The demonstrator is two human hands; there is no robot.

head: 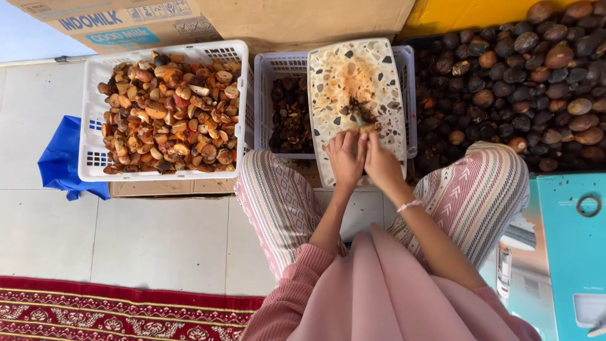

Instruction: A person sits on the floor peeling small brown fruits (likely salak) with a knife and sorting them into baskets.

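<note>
Pink cloth (379, 284) covers the lap, closest to us. Striped knees (278, 196) spread to both sides, over the pale floor (145, 240).

Just past the knees, both hands meet on a speckled board (353, 69). It lies across a white basket (284, 107) of dark bits. The left hand (346, 156) and the right hand (382, 161) touch side by side. Their fingers are curled tight around a small brown nut (365, 126) at the fingertips. Something thin seems to stick out past it, pointing away from the body. It is too small to tell which hand has it. Dark crumbs (360, 110) sit just beyond the grip.

Left of the hands, another basket (95, 145) is full of cut, pale orange pieces. Right of the hands and farther off, a big pile of dark whole nuts (524, 76) lies close to the right hand.
</note>
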